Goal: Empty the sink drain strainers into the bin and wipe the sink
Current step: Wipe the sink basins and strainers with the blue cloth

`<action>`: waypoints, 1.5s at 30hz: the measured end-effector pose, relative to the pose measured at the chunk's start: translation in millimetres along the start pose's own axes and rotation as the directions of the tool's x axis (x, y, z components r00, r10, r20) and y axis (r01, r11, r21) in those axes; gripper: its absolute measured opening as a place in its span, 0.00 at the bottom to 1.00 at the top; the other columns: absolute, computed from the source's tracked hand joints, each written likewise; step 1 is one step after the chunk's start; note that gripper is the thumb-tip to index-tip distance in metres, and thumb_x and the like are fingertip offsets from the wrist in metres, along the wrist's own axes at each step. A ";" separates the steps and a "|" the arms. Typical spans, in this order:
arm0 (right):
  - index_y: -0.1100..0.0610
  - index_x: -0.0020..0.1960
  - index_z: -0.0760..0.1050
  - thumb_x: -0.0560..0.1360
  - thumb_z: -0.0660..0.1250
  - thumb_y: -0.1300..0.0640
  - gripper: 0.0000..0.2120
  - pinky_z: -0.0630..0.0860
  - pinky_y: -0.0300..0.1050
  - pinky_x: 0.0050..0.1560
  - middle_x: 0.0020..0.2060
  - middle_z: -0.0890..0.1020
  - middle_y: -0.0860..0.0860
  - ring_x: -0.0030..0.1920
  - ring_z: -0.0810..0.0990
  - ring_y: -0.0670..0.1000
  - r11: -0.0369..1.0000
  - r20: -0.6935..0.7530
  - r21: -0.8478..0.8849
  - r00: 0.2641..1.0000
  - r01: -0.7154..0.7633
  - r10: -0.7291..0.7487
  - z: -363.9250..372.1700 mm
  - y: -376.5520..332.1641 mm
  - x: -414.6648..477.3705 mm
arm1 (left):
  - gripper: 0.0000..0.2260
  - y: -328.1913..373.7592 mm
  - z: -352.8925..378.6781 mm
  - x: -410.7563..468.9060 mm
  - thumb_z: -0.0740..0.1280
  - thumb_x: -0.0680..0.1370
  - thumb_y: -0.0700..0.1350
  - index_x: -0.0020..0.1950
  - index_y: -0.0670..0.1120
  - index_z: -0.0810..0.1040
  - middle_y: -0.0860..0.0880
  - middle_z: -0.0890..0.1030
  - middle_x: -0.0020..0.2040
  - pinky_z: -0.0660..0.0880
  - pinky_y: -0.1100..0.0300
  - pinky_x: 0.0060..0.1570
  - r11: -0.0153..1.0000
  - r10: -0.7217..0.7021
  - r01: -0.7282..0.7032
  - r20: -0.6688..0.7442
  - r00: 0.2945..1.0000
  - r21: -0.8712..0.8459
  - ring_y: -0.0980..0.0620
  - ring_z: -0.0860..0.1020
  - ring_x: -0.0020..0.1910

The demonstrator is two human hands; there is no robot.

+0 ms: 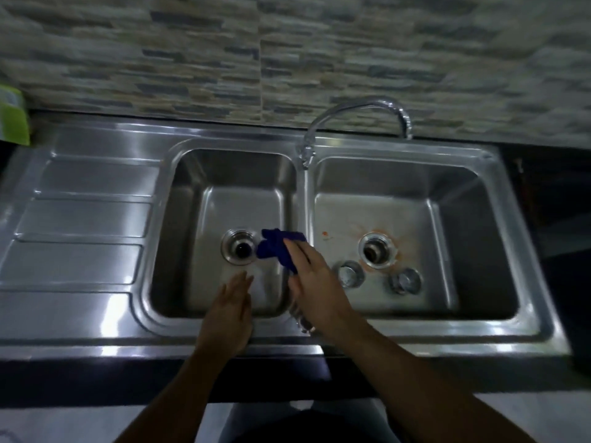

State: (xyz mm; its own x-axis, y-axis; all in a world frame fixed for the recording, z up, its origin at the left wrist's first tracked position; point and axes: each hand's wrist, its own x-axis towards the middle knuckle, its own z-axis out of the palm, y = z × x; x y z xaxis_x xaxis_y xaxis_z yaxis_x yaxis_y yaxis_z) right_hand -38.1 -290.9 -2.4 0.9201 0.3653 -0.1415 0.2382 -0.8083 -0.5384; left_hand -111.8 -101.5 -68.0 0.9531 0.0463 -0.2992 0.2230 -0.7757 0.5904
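Note:
A steel double sink [224, 145] fills the view. My right hand [315, 282] holds a blue cloth [276, 249] over the left basin [236, 206], just right of its open drain [241, 251]. My left hand [228, 311] is flat and empty at the left basin's front wall, fingers apart. In the right basin [415, 219], two metal strainers [350, 273] [405, 280] lie on the floor in front of its open drain [377, 251], which has an orange-brown stain around it. A small orange scrap [324, 234] lies left of that drain.
A curved chrome tap [358, 119] stands behind the divider, its spout over the right basin's back rim. A ribbed draining board [80, 219] lies to the left. A green object [14, 119] sits at the far left by the stone-tiled wall. Dark counter edge runs in front.

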 end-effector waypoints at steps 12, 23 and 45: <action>0.54 0.81 0.50 0.83 0.56 0.58 0.29 0.72 0.50 0.69 0.81 0.44 0.54 0.73 0.68 0.60 0.970 -0.033 0.195 0.987 -0.148 0.157 8.1 38.9 21.1 | 0.24 36.6 22.9 11.6 0.57 0.83 0.41 0.80 0.49 0.62 0.50 0.61 0.81 0.57 0.51 0.79 0.996 -0.018 0.012 -0.073 0.997 -0.085 0.50 0.57 0.81; 0.57 0.81 0.49 0.84 0.55 0.56 0.29 0.65 0.51 0.74 0.81 0.45 0.56 0.78 0.58 0.60 0.982 -0.008 0.090 0.986 -0.166 0.167 -24.7 67.9 155.9 | 0.23 93.4 16.9 119.3 0.49 0.85 0.48 0.82 0.50 0.55 0.51 0.54 0.83 0.50 0.51 0.81 0.996 0.055 -0.060 -0.080 0.995 -0.071 0.57 0.48 0.81; 0.58 0.79 0.55 0.77 0.65 0.63 0.34 0.55 0.58 0.78 0.79 0.55 0.59 0.78 0.54 0.63 0.796 -0.046 -0.585 0.987 -0.152 0.154 -113.7 189.2 171.6 | 0.27 143.1 60.3 174.9 0.55 0.84 0.41 0.82 0.43 0.50 0.43 0.47 0.83 0.47 0.47 0.82 0.934 0.315 -0.280 -0.141 0.939 0.220 0.47 0.42 0.82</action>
State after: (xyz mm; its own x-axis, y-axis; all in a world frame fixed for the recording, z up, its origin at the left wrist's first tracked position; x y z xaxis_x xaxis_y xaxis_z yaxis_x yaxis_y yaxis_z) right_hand 200.2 -433.6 -34.1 0.9592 0.2144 -0.1844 0.2319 -0.9695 0.0791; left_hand 74.5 -242.3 -81.0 0.9937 -0.1119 0.0106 -0.1037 -0.8760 0.4710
